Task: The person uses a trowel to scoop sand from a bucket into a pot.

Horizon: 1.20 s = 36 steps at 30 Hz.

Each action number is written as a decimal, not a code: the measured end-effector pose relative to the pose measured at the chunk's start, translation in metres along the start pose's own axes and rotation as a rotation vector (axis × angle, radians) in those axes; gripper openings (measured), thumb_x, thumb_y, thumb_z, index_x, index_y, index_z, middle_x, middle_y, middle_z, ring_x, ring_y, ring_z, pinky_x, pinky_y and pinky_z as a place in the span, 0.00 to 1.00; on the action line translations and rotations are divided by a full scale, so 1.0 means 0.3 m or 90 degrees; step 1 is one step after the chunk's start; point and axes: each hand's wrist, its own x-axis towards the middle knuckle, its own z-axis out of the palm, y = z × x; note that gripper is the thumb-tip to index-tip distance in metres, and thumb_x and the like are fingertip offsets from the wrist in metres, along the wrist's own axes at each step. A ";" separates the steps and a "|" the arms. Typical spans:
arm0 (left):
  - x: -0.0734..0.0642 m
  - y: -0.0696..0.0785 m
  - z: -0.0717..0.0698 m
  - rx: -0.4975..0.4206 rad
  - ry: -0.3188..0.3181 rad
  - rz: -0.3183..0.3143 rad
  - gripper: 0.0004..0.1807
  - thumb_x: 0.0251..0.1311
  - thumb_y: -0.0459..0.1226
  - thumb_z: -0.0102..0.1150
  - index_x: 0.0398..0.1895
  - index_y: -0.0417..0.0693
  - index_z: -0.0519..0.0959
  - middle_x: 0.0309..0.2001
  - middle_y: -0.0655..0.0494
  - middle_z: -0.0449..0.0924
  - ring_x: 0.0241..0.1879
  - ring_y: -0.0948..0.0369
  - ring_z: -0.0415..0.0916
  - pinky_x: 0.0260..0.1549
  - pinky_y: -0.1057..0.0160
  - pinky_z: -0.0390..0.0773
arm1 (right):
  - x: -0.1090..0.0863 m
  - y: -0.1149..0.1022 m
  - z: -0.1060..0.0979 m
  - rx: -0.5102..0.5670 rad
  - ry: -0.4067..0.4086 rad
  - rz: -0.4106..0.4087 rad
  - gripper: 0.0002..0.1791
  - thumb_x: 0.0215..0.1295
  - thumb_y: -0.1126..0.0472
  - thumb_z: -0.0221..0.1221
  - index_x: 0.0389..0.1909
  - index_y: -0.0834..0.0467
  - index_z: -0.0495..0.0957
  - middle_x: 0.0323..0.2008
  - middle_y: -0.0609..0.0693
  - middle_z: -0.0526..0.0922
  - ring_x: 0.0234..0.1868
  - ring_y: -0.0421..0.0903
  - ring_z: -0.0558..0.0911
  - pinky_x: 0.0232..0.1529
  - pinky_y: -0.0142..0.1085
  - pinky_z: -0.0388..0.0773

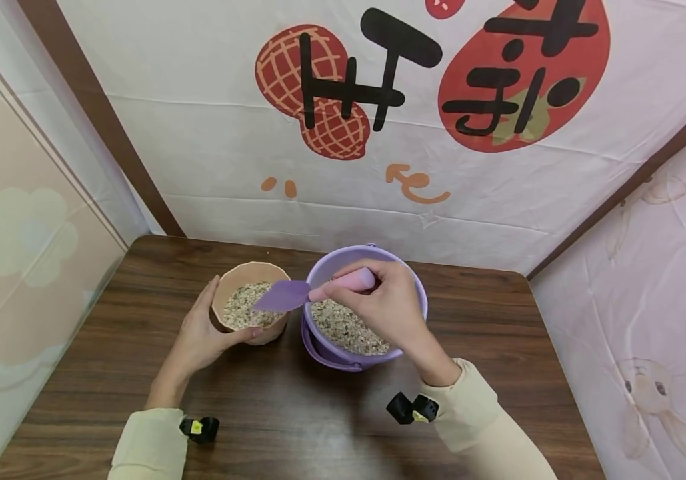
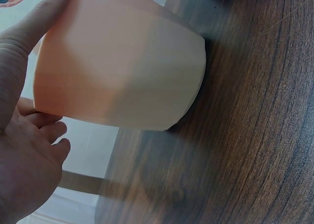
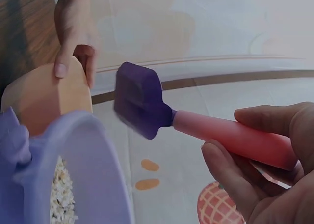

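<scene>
My right hand point(image 1: 393, 307) holds a small trowel by its pink handle, between thumb and fingers. The trowel's purple blade point(image 1: 283, 295) reaches leftward over the peach-coloured pot point(image 1: 241, 275), above its contents. Pale, mixed-colour gravel point(image 1: 247, 303) lies inside that pot. With the thumb on the near side and fingers on the far left, my left hand point(image 1: 199, 337) grips the pot, whose smooth wall point(image 2: 122, 71) meets the tabletop in the left wrist view. Under the right hand stands a purple bucket point(image 1: 417, 290) holding similar gravel point(image 1: 343, 330); the hand hides part of it.
The bucket's handle point(image 1: 325, 360) hangs down on its near side. Pot and bucket stand close together on a dark wooden table point(image 1: 295, 413). Printed cloth walls point(image 1: 211, 160) enclose the table at the back and sides.
</scene>
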 end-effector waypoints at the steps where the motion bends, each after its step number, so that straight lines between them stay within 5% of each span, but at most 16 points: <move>1: 0.000 0.000 0.001 0.000 0.000 -0.001 0.75 0.40 0.54 0.84 0.83 0.45 0.40 0.79 0.35 0.43 0.75 0.34 0.46 0.66 0.28 0.55 | -0.002 0.004 -0.011 0.011 0.001 0.000 0.06 0.52 0.59 0.77 0.31 0.51 0.90 0.27 0.38 0.87 0.31 0.39 0.82 0.28 0.33 0.78; 11: 0.000 0.004 -0.001 0.006 -0.001 -0.002 0.74 0.41 0.54 0.83 0.83 0.44 0.40 0.79 0.35 0.43 0.76 0.35 0.46 0.66 0.29 0.55 | -0.029 0.069 -0.142 0.101 0.031 0.000 0.10 0.53 0.65 0.77 0.37 0.58 0.90 0.35 0.52 0.89 0.35 0.47 0.86 0.36 0.34 0.83; 21: 0.001 0.007 -0.001 0.015 0.003 -0.001 0.74 0.41 0.54 0.83 0.82 0.42 0.41 0.79 0.33 0.44 0.75 0.34 0.46 0.67 0.30 0.56 | -0.082 0.162 -0.284 0.129 0.054 0.106 0.14 0.57 0.65 0.75 0.43 0.65 0.87 0.40 0.53 0.89 0.41 0.46 0.86 0.38 0.32 0.82; 36: 0.001 0.011 -0.001 0.024 0.005 -0.004 0.74 0.41 0.54 0.84 0.82 0.42 0.41 0.79 0.33 0.45 0.75 0.34 0.48 0.66 0.30 0.56 | -0.124 0.319 -0.355 0.117 0.047 0.171 0.18 0.57 0.64 0.75 0.47 0.67 0.86 0.39 0.51 0.90 0.41 0.44 0.86 0.35 0.33 0.81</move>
